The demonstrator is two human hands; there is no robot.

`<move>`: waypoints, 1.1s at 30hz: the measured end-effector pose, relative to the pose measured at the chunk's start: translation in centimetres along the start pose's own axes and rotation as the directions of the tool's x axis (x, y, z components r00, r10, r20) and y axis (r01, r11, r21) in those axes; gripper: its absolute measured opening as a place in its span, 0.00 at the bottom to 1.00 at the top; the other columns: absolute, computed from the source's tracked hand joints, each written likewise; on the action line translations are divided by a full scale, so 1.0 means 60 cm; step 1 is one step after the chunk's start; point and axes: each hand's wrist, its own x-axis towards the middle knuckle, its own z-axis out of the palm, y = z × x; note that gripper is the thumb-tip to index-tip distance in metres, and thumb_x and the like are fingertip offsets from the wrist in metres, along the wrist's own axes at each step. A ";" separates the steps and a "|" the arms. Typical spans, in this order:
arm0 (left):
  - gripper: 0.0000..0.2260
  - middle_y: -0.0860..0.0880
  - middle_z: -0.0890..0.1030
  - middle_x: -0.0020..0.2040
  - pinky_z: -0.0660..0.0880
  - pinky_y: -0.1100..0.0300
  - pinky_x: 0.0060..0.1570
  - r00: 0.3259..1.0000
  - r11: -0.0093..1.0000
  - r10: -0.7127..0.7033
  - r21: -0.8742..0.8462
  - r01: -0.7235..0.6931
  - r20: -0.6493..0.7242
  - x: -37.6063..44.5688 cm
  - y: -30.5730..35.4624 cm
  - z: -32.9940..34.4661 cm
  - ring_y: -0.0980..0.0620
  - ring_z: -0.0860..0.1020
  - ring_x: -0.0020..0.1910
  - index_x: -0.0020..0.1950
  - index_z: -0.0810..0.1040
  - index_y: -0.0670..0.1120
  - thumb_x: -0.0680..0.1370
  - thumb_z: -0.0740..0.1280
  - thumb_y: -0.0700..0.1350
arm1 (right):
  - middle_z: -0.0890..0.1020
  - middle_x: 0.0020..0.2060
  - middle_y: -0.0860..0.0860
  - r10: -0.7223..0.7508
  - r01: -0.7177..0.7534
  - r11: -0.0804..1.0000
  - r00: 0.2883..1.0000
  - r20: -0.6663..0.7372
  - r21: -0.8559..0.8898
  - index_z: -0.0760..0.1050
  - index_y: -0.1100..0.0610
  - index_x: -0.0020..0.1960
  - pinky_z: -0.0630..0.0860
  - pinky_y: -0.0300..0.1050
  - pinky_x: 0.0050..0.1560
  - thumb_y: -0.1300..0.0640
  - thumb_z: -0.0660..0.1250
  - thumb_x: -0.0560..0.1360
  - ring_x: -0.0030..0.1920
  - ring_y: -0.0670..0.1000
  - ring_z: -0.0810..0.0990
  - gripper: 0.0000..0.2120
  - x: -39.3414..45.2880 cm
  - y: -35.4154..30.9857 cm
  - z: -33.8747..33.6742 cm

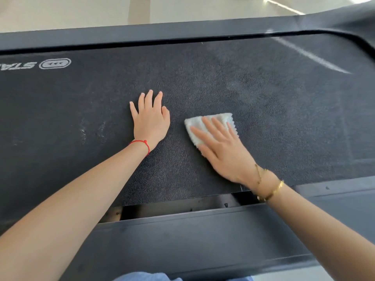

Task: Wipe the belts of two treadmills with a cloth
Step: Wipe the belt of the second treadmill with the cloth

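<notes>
A dark textured treadmill belt (263,110) fills most of the view. A white folded cloth (197,123) lies on it near the middle. My right hand (221,147) presses flat on the cloth, fingers spread and pointing up-left, covering its lower right part. My left hand (151,118) rests flat on the bare belt just left of the cloth, fingers apart, holding nothing. Pale dusty smudges (101,129) mark the belt at the left, and a light streak (310,55) crosses it at the upper right.
Dark grey side rails run along the belt's far edge (142,33) and near edge (203,236). A gap (182,207) shows between belt and near rail. A white printed logo (54,63) sits at the upper left. Light floor (121,9) lies beyond.
</notes>
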 end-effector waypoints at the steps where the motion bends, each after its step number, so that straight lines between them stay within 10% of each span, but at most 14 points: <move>1: 0.23 0.46 0.57 0.80 0.45 0.39 0.76 1.000 1.000 0.001 0.003 -0.001 -0.001 0.000 0.000 0.001 0.46 0.51 0.79 0.80 0.58 0.49 0.84 0.52 0.48 | 0.54 0.79 0.51 -0.051 0.051 0.999 0.998 0.025 -0.001 0.55 0.46 0.79 0.43 0.57 0.78 0.47 0.49 0.84 0.79 0.54 0.48 0.23 -0.015 -0.003 0.000; 6: 0.23 0.46 0.57 0.80 0.45 0.40 0.76 1.000 1.000 0.007 0.009 -0.007 0.001 0.000 -0.001 0.002 0.45 0.51 0.79 0.80 0.58 0.49 0.84 0.52 0.48 | 0.58 0.78 0.53 -0.130 0.132 0.991 0.991 0.039 -0.036 0.57 0.51 0.79 0.46 0.53 0.78 0.49 0.49 0.84 0.78 0.54 0.53 0.23 0.000 0.067 -0.028; 12: 0.23 0.45 0.57 0.80 0.45 0.39 0.76 1.000 1.000 0.005 0.002 -0.005 0.003 0.001 -0.001 0.002 0.45 0.52 0.79 0.79 0.59 0.49 0.84 0.52 0.49 | 0.57 0.78 0.54 0.294 -0.298 0.954 0.951 -0.092 -0.033 0.58 0.50 0.78 0.46 0.59 0.76 0.50 0.50 0.84 0.78 0.56 0.52 0.23 0.067 0.136 -0.043; 23: 0.23 0.45 0.58 0.79 0.47 0.39 0.76 1.000 1.000 0.007 0.016 -0.007 -0.008 0.000 -0.002 0.006 0.44 0.53 0.79 0.79 0.59 0.49 0.84 0.52 0.48 | 0.52 0.79 0.46 -0.179 0.175 0.983 0.980 0.089 0.048 0.52 0.44 0.79 0.40 0.50 0.78 0.45 0.45 0.83 0.79 0.49 0.45 0.24 -0.094 0.022 -0.017; 30: 0.22 0.45 0.57 0.80 0.46 0.40 0.76 1.000 1.000 -0.010 -0.006 0.010 0.004 -0.005 0.004 -0.002 0.45 0.52 0.79 0.79 0.59 0.49 0.84 0.52 0.48 | 0.55 0.79 0.52 0.234 -0.234 0.972 0.972 -0.019 0.000 0.55 0.48 0.79 0.44 0.57 0.77 0.50 0.51 0.84 0.79 0.55 0.48 0.23 -0.005 0.116 -0.046; 33: 0.22 0.44 0.56 0.80 0.44 0.38 0.76 0.998 0.998 -0.054 -0.034 0.055 0.021 -0.009 0.018 -0.004 0.43 0.50 0.79 0.79 0.59 0.50 0.84 0.52 0.46 | 0.50 0.80 0.51 0.128 -0.127 0.992 0.991 0.043 -0.028 0.51 0.45 0.79 0.40 0.56 0.77 0.47 0.48 0.84 0.79 0.55 0.44 0.24 -0.040 0.071 -0.031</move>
